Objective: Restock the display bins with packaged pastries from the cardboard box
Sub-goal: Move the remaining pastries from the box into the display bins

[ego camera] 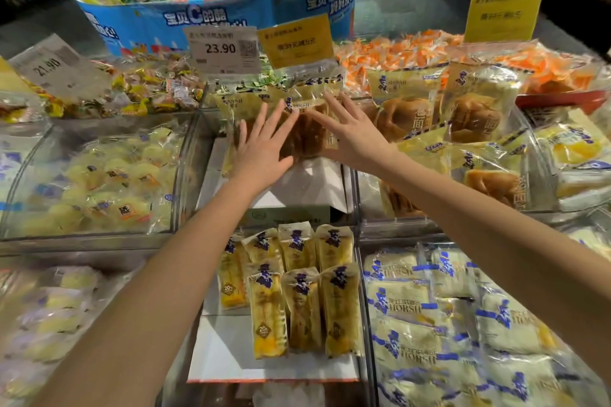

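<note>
Though half-hidden, packet (305,137) under left hand (264,150)

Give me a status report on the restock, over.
Left hand and right hand open, flat on the pastry packs. Packs propped at the back of the centre bin. Price tag behind, nothing blocking.

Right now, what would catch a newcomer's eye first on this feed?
Both arms reach into the centre: the left hand and right hand press flat, fingers spread, on brown bread packs in the far middle bin. Just behind them stands a white price tag reading 23.90. Nearer, upright yellow pastry packs stand in the near middle bin.
</note>
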Tool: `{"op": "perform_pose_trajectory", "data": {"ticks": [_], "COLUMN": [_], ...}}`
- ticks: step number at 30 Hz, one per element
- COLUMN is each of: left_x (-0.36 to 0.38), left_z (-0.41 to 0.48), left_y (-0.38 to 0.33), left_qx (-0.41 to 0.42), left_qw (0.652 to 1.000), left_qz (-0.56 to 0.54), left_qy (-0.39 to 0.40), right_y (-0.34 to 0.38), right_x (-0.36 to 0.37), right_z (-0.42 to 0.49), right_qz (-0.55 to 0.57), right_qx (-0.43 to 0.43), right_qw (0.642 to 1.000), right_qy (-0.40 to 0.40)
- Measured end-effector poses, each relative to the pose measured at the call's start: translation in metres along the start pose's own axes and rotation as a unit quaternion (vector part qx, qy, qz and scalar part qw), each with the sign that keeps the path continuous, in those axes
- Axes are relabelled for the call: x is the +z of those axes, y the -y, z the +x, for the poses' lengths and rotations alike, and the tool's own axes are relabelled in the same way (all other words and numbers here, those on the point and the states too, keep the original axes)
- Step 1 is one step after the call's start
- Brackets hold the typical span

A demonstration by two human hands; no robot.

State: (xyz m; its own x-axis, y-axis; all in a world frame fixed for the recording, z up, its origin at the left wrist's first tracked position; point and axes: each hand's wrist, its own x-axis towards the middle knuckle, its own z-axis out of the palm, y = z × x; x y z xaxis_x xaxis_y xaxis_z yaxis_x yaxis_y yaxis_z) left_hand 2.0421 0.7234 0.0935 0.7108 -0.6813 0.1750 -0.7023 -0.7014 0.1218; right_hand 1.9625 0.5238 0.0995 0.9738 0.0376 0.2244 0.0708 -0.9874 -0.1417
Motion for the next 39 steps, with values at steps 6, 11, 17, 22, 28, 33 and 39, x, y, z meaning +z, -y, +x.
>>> {"op": "perform_pose_trajectory", "data": {"ticks": [6, 11, 17, 22, 28, 33, 39], "left_x": [0.001, -0.016, -0.046, -0.079, -0.084, -0.048, -0.018], "left_z": [0.033, 0.030, -0.034, -0.078, -0.113, -0.150, -0.200], "left_y": [0.006, 0.010, -0.023, -0.088, -0.193, -0.286, -0.431], "left_qx": [-0.023, -0.030, 0.006, 0.085, 0.209, 0.308, 0.488], "left_qw": [0.996, 0.997, 0.999, 0.995, 0.977, 0.948, 0.867], "left_qz": [0.076, 0.038, -0.018, -0.044, -0.036, -0.015, -0.017], "left_qy": [0.035, 0.065, 0.030, 0.041, 0.029, 0.075, 0.095], "right_y": [0.009, 0.018, 0.033, 0.044, 0.039, 0.047, 0.050], "right_x": [0.005, -0.015, -0.050, -0.090, -0.142, -0.154, -0.176], "right_z": [0.022, 0.020, -0.054, -0.154, -0.289, -0.419, -0.588], "right_qz": [-0.033, 0.013, 0.010, -0.012, -0.042, -0.048, -0.046], "right_qx": [0.038, 0.047, 0.104, 0.158, 0.254, 0.331, 0.469], "right_qw": [0.998, 0.998, 0.992, 0.987, 0.966, 0.942, 0.882], "right_qy": [0.022, 0.032, 0.065, 0.040, 0.021, 0.039, 0.026]}}
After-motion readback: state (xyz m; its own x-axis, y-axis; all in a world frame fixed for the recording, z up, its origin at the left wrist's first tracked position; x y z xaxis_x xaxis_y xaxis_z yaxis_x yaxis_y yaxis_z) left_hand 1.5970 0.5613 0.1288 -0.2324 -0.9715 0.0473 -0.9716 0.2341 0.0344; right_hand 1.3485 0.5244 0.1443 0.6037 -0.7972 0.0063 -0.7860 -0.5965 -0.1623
